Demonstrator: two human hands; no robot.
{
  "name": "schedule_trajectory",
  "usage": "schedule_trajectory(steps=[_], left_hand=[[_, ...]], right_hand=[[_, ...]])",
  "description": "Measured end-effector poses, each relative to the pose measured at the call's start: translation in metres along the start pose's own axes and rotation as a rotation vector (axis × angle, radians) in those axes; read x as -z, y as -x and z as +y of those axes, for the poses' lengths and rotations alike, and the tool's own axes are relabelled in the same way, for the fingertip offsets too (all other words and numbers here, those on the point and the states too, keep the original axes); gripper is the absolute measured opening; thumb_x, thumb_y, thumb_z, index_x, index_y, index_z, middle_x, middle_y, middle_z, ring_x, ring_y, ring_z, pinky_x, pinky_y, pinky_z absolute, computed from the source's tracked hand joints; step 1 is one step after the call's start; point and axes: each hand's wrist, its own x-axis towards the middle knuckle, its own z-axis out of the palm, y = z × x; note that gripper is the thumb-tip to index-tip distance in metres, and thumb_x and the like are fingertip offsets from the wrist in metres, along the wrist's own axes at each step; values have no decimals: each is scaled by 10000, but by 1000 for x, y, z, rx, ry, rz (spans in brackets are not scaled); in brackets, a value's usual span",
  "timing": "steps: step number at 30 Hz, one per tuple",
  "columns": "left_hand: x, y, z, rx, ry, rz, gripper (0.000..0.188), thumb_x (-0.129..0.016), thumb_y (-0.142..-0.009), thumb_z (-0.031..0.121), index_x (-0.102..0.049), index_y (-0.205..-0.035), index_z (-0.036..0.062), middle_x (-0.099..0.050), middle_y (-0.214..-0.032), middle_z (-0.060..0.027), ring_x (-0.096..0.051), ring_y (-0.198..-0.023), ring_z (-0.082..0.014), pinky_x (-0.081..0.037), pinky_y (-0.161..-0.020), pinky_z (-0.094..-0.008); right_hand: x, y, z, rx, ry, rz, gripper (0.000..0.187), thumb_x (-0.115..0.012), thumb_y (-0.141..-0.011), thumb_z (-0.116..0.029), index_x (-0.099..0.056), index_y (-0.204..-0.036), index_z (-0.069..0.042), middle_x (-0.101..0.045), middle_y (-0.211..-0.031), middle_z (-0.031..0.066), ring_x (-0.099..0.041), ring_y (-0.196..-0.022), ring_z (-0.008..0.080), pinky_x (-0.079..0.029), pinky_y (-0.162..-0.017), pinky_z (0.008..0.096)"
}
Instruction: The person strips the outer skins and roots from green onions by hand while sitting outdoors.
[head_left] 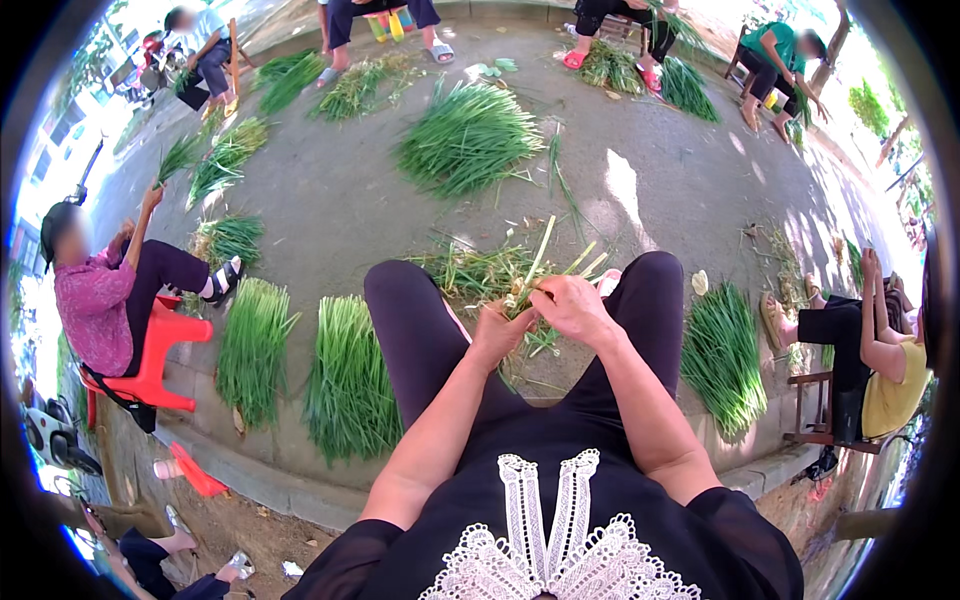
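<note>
Between my knees my two hands meet over a few chive stalks (543,245), whose pale ends stick up and away from me. My left hand (497,337) is closed round the lower part of the stalks. The fingers of my right hand (574,306) are pinched on them just above and to the right. Some green leaves hang below my left hand. Beyond the hands, a loose heap of chive trimmings (470,268) lies on the ground, partly hidden by my hands and knees.
Sorted chive bundles (350,380) lie left of my legs, and another bundle (722,360) lies to the right. A large chive pile (470,138) is ahead on the concrete. Several people sit around; one at left, on a red stool (165,345), holds up chives (180,155).
</note>
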Motion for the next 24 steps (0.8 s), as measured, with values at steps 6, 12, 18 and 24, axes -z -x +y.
schedule_trajectory(steps=[6,12,18,24], left_hand=[[1,0,0,98,48,54,159,-667,-796,174,-607,-878,52,-587,-684,5,-503,-525,-51,-353,-418,-203],[8,2,16,193,208,168,204,-661,-797,233,-586,-878,61,-579,-660,-46,-413,-394,-56,-289,-356,-197],[12,-2,7,199,335,207,239,-659,-798,275,-562,-895,80,-558,-654,-42,-387,-390,-54,-296,-366,-197],[12,1,5,193,387,125,271,-649,-808,279,-556,-893,40,-554,-656,-58,-375,-387,-64,-288,-364,-198]], right_hand=[[1,0,15,-5,-85,183,240,-502,-780,-205,-571,-669,-4,-582,-674,201,-574,-652,375,-449,-622,436],[53,4,70,-200,-201,618,230,-524,-795,-173,-587,-753,44,-547,-571,123,-549,-561,201,-426,-561,347],[54,13,70,-330,-519,571,206,-518,-823,-153,-616,-789,25,-512,-562,-2,-474,-499,66,-381,-463,230],[3,6,35,-217,-653,81,251,-536,-854,-215,-589,-849,30,-462,-556,-6,-421,-527,52,-359,-471,239]])
